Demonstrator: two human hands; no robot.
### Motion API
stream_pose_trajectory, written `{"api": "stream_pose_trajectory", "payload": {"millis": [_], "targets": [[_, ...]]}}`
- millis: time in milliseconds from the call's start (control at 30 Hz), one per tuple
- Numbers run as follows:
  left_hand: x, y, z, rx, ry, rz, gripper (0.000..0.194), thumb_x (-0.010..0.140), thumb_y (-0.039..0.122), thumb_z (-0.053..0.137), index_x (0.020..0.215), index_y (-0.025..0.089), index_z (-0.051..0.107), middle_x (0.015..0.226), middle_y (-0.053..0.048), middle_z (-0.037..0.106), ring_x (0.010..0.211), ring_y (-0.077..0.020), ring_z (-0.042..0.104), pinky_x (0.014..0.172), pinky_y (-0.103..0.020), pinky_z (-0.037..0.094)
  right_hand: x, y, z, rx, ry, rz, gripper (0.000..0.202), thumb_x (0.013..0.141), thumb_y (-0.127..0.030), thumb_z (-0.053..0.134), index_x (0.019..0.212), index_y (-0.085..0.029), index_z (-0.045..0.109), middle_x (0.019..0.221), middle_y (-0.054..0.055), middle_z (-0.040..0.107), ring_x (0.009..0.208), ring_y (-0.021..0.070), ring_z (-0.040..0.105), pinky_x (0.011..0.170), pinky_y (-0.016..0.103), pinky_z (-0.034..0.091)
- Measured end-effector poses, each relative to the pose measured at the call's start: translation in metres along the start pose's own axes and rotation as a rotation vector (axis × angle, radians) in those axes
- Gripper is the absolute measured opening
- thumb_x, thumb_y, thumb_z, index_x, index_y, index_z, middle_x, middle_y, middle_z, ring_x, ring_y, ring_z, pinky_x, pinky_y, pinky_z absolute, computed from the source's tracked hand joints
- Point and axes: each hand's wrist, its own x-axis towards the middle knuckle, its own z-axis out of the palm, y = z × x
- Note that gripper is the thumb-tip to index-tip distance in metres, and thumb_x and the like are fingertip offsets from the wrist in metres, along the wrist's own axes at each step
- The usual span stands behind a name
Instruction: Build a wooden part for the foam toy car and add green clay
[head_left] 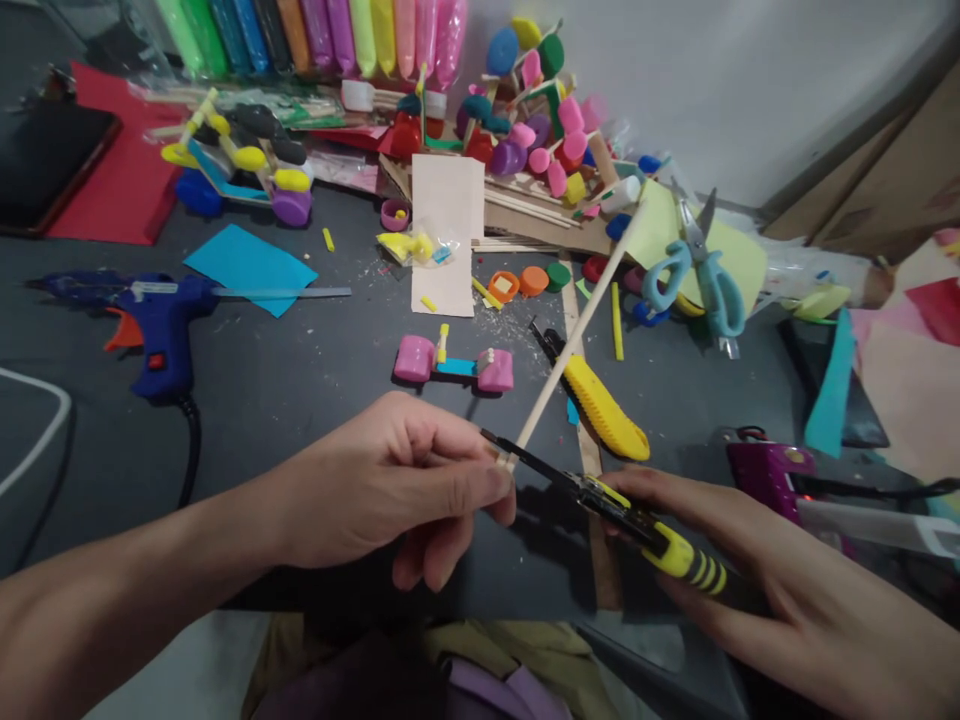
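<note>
One wooden stick [583, 320] sits clamped in the left fingers [465, 488]. Right fingers [679, 492] clamp a yellow-and-black tool [651, 535].

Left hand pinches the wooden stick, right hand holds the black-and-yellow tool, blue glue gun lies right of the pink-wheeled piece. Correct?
No: the head view shows the blue glue gun left of the pink-wheeled piece. The left hand does pinch the wooden stick, and the right hand holds the black-and-yellow tool.
</note>
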Motion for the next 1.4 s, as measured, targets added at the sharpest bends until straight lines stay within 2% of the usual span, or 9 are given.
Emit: {"api": "stream_pose_trajectory", "payload": {"millis": [200, 300, 433, 600, 833, 1233, 1400], "targets": [[0.0, 0.0, -0.002, -0.042, -0.055, -0.042, 0.026, 0.093, 0.034, 0.061, 0.074, 0.017, 0.066, 0.043, 0.004, 0.055, 0.03, -0.0036, 0.037, 0.032, -0.011, 0.029, 0.006, -0.004, 0.0, 0.02, 0.0, 0.011, 0.056, 0.088, -0.048, 0.062, 0.142, -0.047, 0.046, 0.126, 0.0, 0.074, 0.099, 0.027, 0.077, 0.084, 0.035, 0.061], [0.001, -0.001, -0.005, -0.045, -0.066, -0.042, 0.026, 0.093, 0.035, 0.061, 0.075, 0.017, 0.066, 0.042, 0.005, 0.054, 0.03, -0.0036, 0.036, 0.031, -0.011, 0.028, 0.009, -0.006, -0.001, 0.0, 0.009, -0.012, 0.055, 0.089, -0.051, 0.061, 0.142, -0.042, 0.048, 0.126, 0.002, 0.075, 0.098, 0.0271, 0.077, 0.082, 0.034, 0.062], [0.002, -0.002, -0.007, -0.06, -0.072, -0.041, 0.027, 0.093, 0.036, 0.061, 0.075, 0.017, 0.067, 0.041, 0.005, 0.053, 0.029, -0.0036, 0.035, 0.03, -0.011, 0.026, 0.01, -0.008, -0.002, -0.011, 0.004, -0.039, 0.054, 0.09, -0.048, 0.06, 0.142, -0.037, 0.05, 0.125, 0.004, 0.075, 0.098, 0.0269, 0.078, 0.082, 0.034, 0.063], [0.003, -0.001, -0.008, -0.081, -0.072, -0.048, 0.027, 0.092, 0.037, 0.062, 0.074, 0.017, 0.066, 0.04, 0.006, 0.052, 0.029, -0.0033, 0.033, 0.029, -0.011, 0.024, 0.009, -0.007, -0.001, 0.001, -0.039, 0.025, 0.055, 0.088, -0.047, 0.06, 0.141, -0.031, 0.057, 0.131, 0.008, 0.071, 0.103, 0.032, 0.075, 0.085, 0.041, 0.065], [0.005, -0.001, -0.007, -0.093, -0.048, -0.042, 0.032, 0.087, 0.045, 0.069, 0.072, 0.017, 0.065, 0.038, 0.007, 0.049, 0.028, -0.0028, 0.03, 0.028, -0.011, 0.021, 0.008, -0.008, 0.0, -0.006, -0.058, 0.033, 0.056, 0.088, -0.046, 0.06, 0.143, -0.032, 0.055, 0.133, 0.007, 0.07, 0.103, 0.033, 0.075, 0.086, 0.043, 0.065], [0.004, -0.002, -0.006, -0.08, -0.037, -0.019, 0.026, 0.092, 0.033, 0.062, 0.072, 0.017, 0.065, 0.038, 0.007, 0.049, 0.028, -0.0032, 0.028, 0.028, -0.012, 0.02, 0.01, -0.011, -0.001, -0.049, -0.055, 0.018, 0.056, 0.089, -0.047, 0.057, 0.142, -0.029, 0.055, 0.132, 0.009, 0.071, 0.1, 0.0325, 0.076, 0.084, 0.044, 0.066], [0.005, -0.001, -0.005, -0.056, -0.007, -0.025, 0.026, 0.088, 0.037, 0.066, 0.071, 0.017, 0.064, 0.037, 0.008, 0.048, 0.028, -0.0036, 0.027, 0.028, -0.014, 0.018, 0.009, -0.009, -0.001, -0.05, -0.077, 0.04, 0.058, 0.088, -0.048, 0.058, 0.142, -0.029, 0.056, 0.134, 0.009, 0.069, 0.102, 0.0336, 0.076, 0.085, 0.045, 0.065]]}}
